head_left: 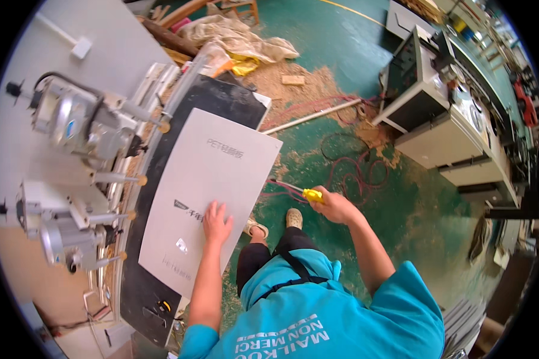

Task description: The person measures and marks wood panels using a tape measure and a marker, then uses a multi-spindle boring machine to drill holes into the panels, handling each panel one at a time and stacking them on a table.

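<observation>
A large white board (215,167) with printed marks lies flat across a black-topped bench (221,99). On its near part rests my left hand (217,224), fingers spread and palm down. My right hand (334,207) is wrapped round the yellow handle of a screwdriver (312,195), held above the floor beyond the board's right edge. The thin shaft points left toward the board and seems not to touch it. A small shiny patch (181,245) sits on the board near my left wrist.
Machine units with motors (72,125) line the bench's left side. A yellow-and-black tape measure (163,306) lies at its near end. Sawdust (317,84), a pale pole (311,116) and a red hose (356,173) cover the green floor. A machine cabinet (443,143) stands right.
</observation>
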`<action>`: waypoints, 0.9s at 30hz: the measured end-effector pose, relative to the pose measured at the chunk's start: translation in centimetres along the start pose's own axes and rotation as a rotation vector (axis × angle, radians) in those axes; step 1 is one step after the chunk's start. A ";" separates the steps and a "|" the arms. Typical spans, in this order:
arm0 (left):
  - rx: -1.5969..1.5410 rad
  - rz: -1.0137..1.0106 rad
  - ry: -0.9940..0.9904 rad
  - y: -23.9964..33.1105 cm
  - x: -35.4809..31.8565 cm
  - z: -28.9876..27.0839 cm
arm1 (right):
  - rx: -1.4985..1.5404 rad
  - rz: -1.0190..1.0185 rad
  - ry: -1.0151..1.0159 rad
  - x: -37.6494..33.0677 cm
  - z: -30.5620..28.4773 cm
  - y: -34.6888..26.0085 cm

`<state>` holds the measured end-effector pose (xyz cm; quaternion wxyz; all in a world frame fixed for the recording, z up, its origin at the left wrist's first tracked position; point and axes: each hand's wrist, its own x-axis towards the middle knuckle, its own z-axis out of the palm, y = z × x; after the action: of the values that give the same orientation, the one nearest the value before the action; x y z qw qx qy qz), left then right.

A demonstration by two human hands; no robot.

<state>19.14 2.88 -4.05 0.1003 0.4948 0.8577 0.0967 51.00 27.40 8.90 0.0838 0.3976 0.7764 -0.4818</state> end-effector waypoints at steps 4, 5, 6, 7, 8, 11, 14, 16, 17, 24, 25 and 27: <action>0.002 0.032 0.155 0.9 10.7 2.1 | 0.190 0.266 0.083 -4.8 2.9 3.6; 0.060 0.064 0.240 2.1 13.7 2.6 | 0.197 0.324 0.140 -6.3 3.9 4.2; 0.119 0.086 0.332 3.6 16.6 2.9 | 0.196 0.374 0.195 -7.6 4.9 4.8; 0.115 0.108 0.313 5.7 19.2 3.0 | 0.232 0.423 0.221 -9.0 5.8 5.5; 0.115 0.133 0.285 8.3 21.0 3.0 | 0.275 0.479 0.245 -10.2 6.8 6.0; -0.218 0.546 -0.307 16.5 21.0 3.5 | 0.459 0.552 0.342 -12.3 8.7 6.2; -0.249 0.780 -0.955 19.7 14.2 9.4 | 0.552 0.525 0.385 -11.9 8.0 3.5; -0.082 1.182 -0.893 18.8 9.3 11.9 | 0.537 0.495 0.386 -11.8 7.6 2.5; -0.287 1.070 -0.825 17.9 7.1 11.3 | 0.541 0.482 0.397 -11.6 7.7 2.4; -0.320 0.253 -0.060 10.0 -0.5 4.1 | 0.326 0.313 -0.085 -11.0 5.0 2.3; -0.203 0.201 0.019 8.5 -1.7 3.7 | 0.288 0.374 0.040 -10.9 5.1 2.8; 0.011 0.082 0.108 6.3 -4.3 2.1 | 0.133 0.438 0.188 -9.3 2.8 2.1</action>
<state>27.02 2.34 -4.08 0.0473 0.5242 0.8414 0.1225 57.94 20.58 10.79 0.0874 0.6041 0.6425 -0.4633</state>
